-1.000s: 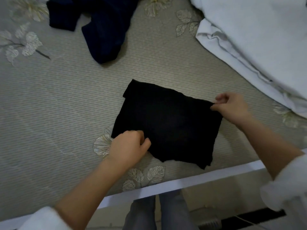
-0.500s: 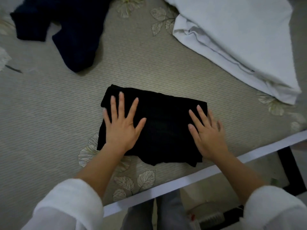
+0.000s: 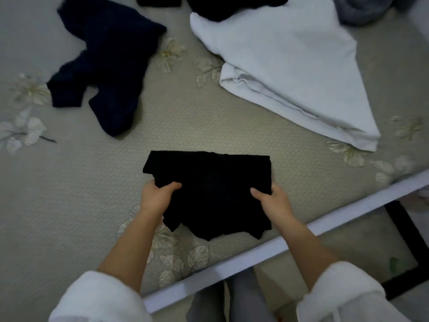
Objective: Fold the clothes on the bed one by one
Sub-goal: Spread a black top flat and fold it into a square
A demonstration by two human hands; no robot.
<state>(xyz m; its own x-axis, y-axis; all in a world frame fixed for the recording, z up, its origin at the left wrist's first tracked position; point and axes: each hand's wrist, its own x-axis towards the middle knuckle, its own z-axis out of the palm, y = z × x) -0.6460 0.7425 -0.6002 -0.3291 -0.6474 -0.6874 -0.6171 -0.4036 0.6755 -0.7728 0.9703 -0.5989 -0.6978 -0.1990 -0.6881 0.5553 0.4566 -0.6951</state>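
Observation:
A folded black garment (image 3: 213,189) lies near the front edge of the bed (image 3: 69,205). My left hand (image 3: 156,197) grips its left side, thumb on top and fingers underneath. My right hand (image 3: 271,199) grips its right side the same way. The near edge of the garment hangs ragged between my wrists. A dark navy garment (image 3: 104,66) lies crumpled at the back left. A white garment (image 3: 285,70) lies spread at the back right.
More dark clothing (image 3: 222,5) and a grey item (image 3: 366,10) sit at the far edge of the bed. The bed's white front rail (image 3: 290,242) runs diagonally below my arms. A black-framed mat (image 3: 406,247) lies on the floor at right.
My hands lay flat and pressed on the black garment half a second ago. Now both have slid to its sides and grip it. The view has tilted up, showing more of the bed.

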